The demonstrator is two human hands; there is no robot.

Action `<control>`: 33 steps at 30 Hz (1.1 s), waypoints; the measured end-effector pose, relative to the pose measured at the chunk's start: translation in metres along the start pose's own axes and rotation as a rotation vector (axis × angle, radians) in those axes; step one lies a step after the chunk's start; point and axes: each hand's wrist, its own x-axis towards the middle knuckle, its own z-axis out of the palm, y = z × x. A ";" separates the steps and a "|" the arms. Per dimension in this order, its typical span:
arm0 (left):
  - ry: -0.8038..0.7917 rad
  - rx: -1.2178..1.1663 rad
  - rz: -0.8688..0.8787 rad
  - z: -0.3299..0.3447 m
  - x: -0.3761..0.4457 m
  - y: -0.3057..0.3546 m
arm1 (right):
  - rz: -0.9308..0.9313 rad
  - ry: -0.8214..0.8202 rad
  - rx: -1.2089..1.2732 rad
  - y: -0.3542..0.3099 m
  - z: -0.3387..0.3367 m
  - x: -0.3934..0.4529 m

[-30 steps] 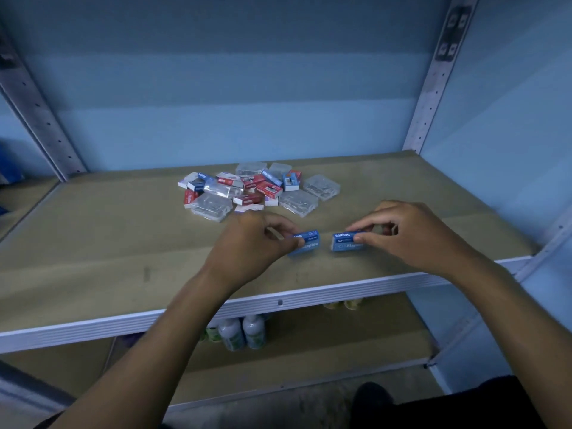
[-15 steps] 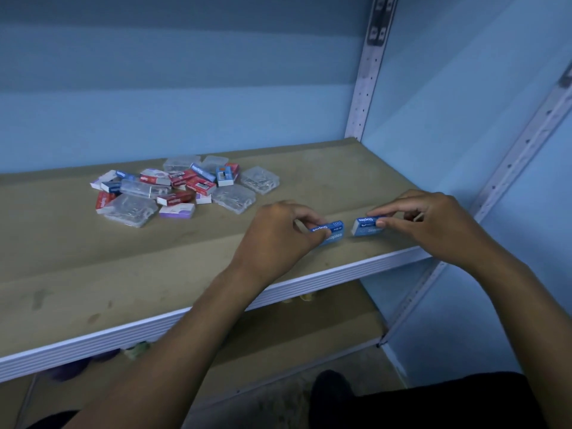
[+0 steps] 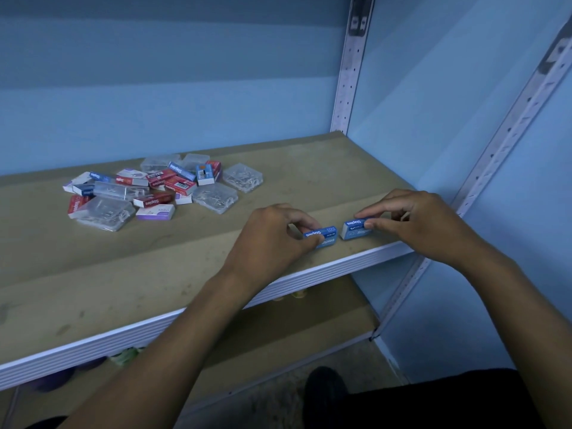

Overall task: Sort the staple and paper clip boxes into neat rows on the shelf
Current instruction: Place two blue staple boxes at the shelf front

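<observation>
Two blue staple boxes lie near the front right edge of the brown shelf (image 3: 154,274). My left hand (image 3: 272,239) pinches the left blue box (image 3: 325,236) between thumb and fingers. My right hand (image 3: 418,224) pinches the right blue box (image 3: 356,228), a small gap away. Further back on the left sits a loose pile of red, blue and white staple boxes (image 3: 167,184) mixed with clear plastic paper clip boxes (image 3: 215,198).
A perforated metal upright (image 3: 349,72) stands at the shelf's back right corner, another upright (image 3: 501,150) at the front right. Blue walls close the back and right side. A lower shelf (image 3: 309,323) holds small bottles, partly hidden.
My view has swung to the right, so the pile now appears further left. Both hands have carried the blue boxes toward the shelf's right front corner and still hold them.
</observation>
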 end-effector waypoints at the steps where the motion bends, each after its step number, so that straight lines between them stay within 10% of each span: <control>1: -0.007 -0.001 -0.006 0.000 0.000 -0.001 | 0.000 -0.001 -0.008 0.000 0.000 0.000; 18: 0.046 -0.082 -0.012 -0.016 -0.009 -0.007 | 0.044 0.085 0.001 -0.023 -0.004 -0.006; 33: 0.310 0.087 -0.192 -0.173 -0.069 -0.108 | -0.247 0.024 0.076 -0.160 0.108 0.109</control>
